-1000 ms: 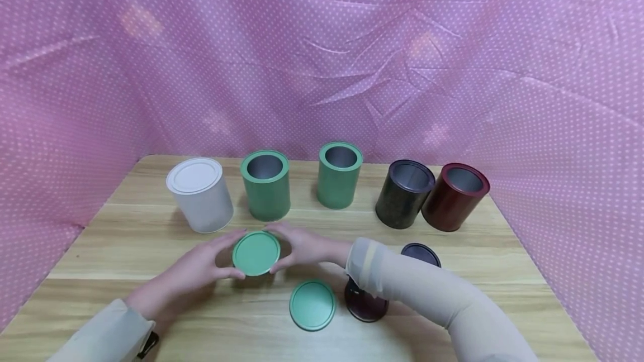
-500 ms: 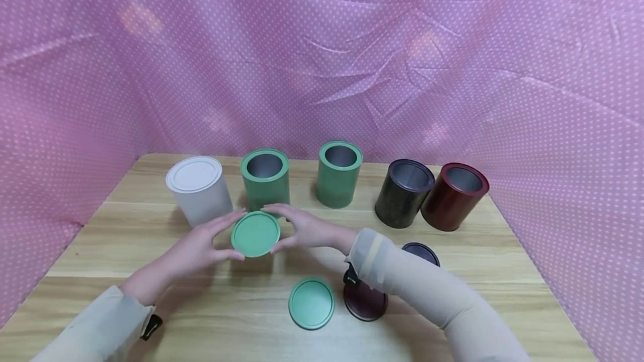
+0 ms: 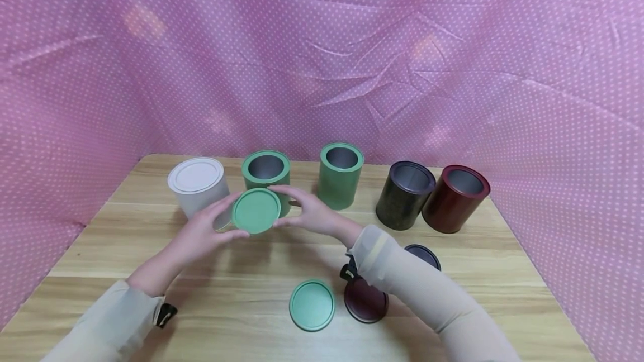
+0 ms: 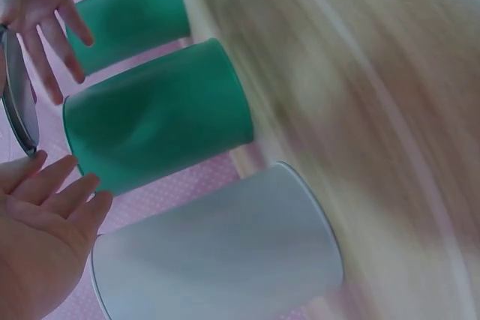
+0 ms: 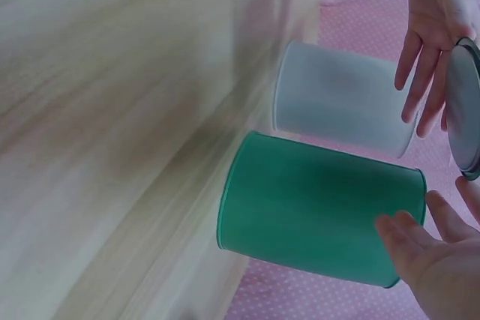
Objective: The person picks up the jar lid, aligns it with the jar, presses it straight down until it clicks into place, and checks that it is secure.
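A round green can lid (image 3: pixel 256 211) is raised above the table, held by its edge between both hands. My left hand (image 3: pixel 201 233) has thumb and fingers curved round its left side. Around the right side, my right hand (image 3: pixel 313 214) grips the rim in the same way. The left wrist view shows the lid (image 4: pixel 20 95) edge-on between spread fingers; its grey underside (image 5: pixel 461 106) appears in the right wrist view. Just behind it stands an uncovered green can (image 3: pixel 247 167), its lower wall partly hidden by lid and fingers. A white can (image 3: pixel 196 176) with its lid on stands beside my left hand.
Along the back stand a second uncovered green can (image 3: pixel 339 183), an uncovered black can (image 3: pixel 399 205) and an uncovered dark red can (image 3: pixel 448 211). Another green lid (image 3: pixel 312 305), a dark red lid (image 3: pixel 366 301) and a black lid (image 3: pixel 424 253) lie on the wooden table (image 3: pixel 231 323).
Both hands have carried the green lid up and away from me, toward the left green can, whose front it now overlaps in the head view. The cans and other lids have stayed put.
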Motion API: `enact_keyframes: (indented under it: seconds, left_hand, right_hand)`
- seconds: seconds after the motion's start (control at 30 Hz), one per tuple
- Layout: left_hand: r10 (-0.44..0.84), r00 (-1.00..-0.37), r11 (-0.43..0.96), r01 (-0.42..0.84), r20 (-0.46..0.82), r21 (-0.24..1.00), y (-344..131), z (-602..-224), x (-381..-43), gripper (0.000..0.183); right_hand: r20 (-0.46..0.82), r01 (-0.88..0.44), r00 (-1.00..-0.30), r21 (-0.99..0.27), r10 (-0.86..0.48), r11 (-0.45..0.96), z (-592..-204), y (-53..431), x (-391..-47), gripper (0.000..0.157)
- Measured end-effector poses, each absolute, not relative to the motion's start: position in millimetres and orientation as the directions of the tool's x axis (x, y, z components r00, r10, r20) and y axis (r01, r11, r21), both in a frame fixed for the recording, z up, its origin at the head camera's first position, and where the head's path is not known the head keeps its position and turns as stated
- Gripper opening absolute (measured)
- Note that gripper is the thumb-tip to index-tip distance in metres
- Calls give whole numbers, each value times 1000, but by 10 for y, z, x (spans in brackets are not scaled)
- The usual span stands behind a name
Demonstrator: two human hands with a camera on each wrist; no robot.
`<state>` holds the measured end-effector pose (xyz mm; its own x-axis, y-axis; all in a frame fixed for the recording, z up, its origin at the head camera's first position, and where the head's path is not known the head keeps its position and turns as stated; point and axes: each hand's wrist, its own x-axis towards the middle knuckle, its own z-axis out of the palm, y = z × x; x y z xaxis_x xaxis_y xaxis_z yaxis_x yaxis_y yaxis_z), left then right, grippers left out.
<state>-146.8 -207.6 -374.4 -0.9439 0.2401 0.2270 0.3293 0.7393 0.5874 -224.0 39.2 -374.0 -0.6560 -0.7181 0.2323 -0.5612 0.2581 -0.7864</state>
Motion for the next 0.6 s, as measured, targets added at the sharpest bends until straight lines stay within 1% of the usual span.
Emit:
enact_keyframes:
  seconds: [0.23,0.47,0.6]
  left_hand:
    - [211,-944,724,326,256,608,-2064,-3687,-1576,86]
    - [180,-959,710,281,219,646,-2036,-3625,-1757,91]
    - [161,-964,703,261,210,662,-2027,-3596,-1838,91]
  right_hand:
    - [255,-535,-687,-811,-681,237,-3700,389,-2288,72]
    - [274,-552,-730,-777,-626,303,-3666,357,-2346,81]
    - [274,-541,-756,-773,-594,332,-3640,342,-2395,82]
